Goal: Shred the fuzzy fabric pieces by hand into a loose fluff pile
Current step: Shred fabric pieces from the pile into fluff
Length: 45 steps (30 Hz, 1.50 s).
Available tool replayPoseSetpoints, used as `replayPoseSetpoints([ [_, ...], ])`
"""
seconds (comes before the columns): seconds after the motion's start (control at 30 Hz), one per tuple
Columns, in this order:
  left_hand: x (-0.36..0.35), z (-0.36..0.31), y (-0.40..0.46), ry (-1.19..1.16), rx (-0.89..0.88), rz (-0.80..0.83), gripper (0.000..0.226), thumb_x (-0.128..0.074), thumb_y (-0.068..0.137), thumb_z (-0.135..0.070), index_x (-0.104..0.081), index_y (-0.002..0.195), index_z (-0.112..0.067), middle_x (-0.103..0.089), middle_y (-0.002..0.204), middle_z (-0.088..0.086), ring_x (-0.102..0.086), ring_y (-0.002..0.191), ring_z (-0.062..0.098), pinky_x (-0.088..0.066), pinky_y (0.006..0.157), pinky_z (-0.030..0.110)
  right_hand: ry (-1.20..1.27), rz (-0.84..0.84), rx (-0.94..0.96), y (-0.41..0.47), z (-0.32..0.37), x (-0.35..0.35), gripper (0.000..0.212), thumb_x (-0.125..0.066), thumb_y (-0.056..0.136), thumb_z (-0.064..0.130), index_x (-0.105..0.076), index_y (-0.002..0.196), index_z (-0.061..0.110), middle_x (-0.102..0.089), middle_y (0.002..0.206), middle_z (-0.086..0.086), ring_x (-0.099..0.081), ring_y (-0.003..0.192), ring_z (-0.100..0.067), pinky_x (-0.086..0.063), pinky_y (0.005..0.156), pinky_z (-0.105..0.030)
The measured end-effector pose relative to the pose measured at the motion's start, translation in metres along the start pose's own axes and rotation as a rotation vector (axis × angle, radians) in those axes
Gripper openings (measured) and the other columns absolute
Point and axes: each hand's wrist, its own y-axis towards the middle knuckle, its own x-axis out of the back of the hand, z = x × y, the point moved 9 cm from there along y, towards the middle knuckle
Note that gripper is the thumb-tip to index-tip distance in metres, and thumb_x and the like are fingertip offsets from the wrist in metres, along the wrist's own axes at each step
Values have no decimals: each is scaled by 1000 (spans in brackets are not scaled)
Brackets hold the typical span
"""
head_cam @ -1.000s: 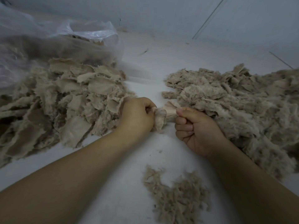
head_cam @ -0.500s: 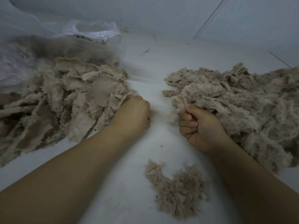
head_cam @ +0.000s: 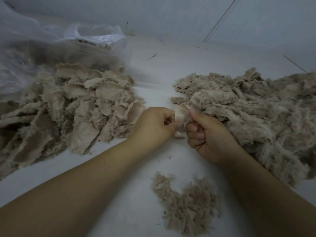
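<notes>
White surface (head_cam: 136,177); left hand (head_cam: 153,125), right hand (head_cam: 208,135) pinch fabric piece (head_cam: 181,115) between them.

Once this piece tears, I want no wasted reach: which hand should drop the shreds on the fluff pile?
Right. The right hand lies against the fluff pile; the left hand sits beside the unshredded pieces.

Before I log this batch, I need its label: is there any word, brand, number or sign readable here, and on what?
None: no readable text anywhere. The plastic bag, the fabric pile, the fluff pile, the piece in both hands and the white surface carry no print.
</notes>
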Motion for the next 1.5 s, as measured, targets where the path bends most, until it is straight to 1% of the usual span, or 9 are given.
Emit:
replayPoseSetpoints([
  [0.33,6,-1,-3,-250,116,183,20,-79,76,0,-65,64,-9,-54,42,-1,-43,34,9,-36,38,16,55,-41,-45,-1,-2,4,33,-44,101,9,-45,68,13,-41,49,3,-25,32,0,-19,32,-11],
  [0.57,-32,-13,-48,-53,96,947,29,-78,79,-39,-74,64,-15,-61,46,-1,-38,30,10,-32,41,17,87,-47,-59,1,-2,9,32,-44,101,12,-43,69,14,-41,48,4,-25,33,-1,-20,31,-12],
  [0.67,-21,-7,-24,-51,173,555,56,-74,69,-65,-68,62,-10,-57,46,6,-36,28,15,-29,37,17,47,0,-53,1,-3,7,25,-52,92,15,-42,70,10,-41,46,3,-26,32,-1,-20,31,-12],
  [0.77,2,7,-7,-257,260,105,46,-76,75,-49,-60,76,-6,-56,54,13,-40,29,19,-29,35,17,-11,50,-47,0,-3,1,20,-58,78,22,-43,74,10,-42,46,1,-25,31,-2,-20,31,-12],
  [0.97,8,9,-7,-456,256,-18,24,-68,89,-7,-54,71,0,-58,47,9,-42,27,14,-29,35,14,-367,67,74,1,-2,-5,38,-54,96,5,-51,58,4,-34,54,-8,-18,35,-9,-10,40,-19],
  [1.17,59,7,1,-474,139,-375,24,-66,87,2,-52,72,-10,-52,49,4,-44,31,5,-31,35,12,-261,22,14,3,-4,2,38,-37,101,2,-61,72,1,-44,48,-2,-23,33,-6,-20,36,-11],
  [1.27,92,3,5,-82,5,-501,18,-71,84,-8,-56,75,-7,-50,54,-1,-45,44,8,-38,45,20,-217,4,-4,3,-5,3,33,-37,101,1,-61,78,-2,-44,48,-2,-24,33,-5,-19,37,-11],
  [1.37,83,2,12,726,-18,-303,5,-60,84,-9,-59,80,-11,-56,72,4,-58,69,29,-42,56,33,-199,-5,-7,3,-5,3,29,-40,100,1,-63,84,-4,-44,48,-1,-25,33,-4,-19,36,-12],
  [1.5,63,-19,6,921,-157,-206,4,-61,78,-9,-64,80,-8,-57,87,12,-58,82,36,-37,57,34,-188,2,-8,3,-6,3,26,-41,100,3,-62,87,-3,-45,49,-1,-26,34,-4,-20,36,-12],
])
